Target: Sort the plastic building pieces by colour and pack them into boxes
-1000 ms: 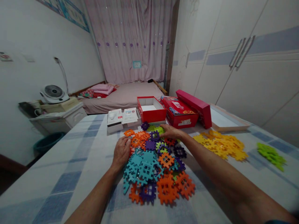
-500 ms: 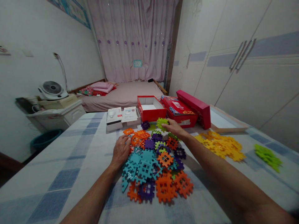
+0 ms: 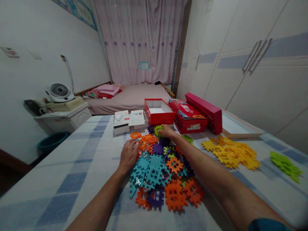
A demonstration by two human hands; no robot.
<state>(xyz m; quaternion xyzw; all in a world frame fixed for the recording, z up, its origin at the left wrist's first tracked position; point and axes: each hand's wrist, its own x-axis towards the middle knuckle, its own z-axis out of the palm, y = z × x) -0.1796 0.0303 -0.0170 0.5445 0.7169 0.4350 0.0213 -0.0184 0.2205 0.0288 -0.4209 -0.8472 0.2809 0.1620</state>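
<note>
A mixed pile of plastic interlocking building pieces lies in front of me, with turquoise pieces (image 3: 154, 173) in the middle and orange pieces (image 3: 175, 194) at the near end. My left hand (image 3: 129, 154) rests along the pile's left side, fingers stretched out against the orange pieces at its upper left; the fingertips are partly hidden. At the far end, my right hand (image 3: 166, 131) grips a lime-green building piece (image 3: 158, 131). Beside that piece sits a dark purple piece (image 3: 151, 129). My right forearm covers part of the pile's right side.
Behind the pile stand an open red box (image 3: 160, 120), a white box (image 3: 121, 123), and another red box (image 3: 191, 125) with a long pink-red box (image 3: 211, 112) leaning on it. Yellow pieces (image 3: 231, 152) and lime-green pieces (image 3: 285, 165) lie apart at right. A shallow tray (image 3: 240, 133) sits behind them.
My right hand has moved left with the lime-green building piece, bringing it close to the dark purple piece at the far end. My left hand stays beside the pile. The view has shifted slightly.
</note>
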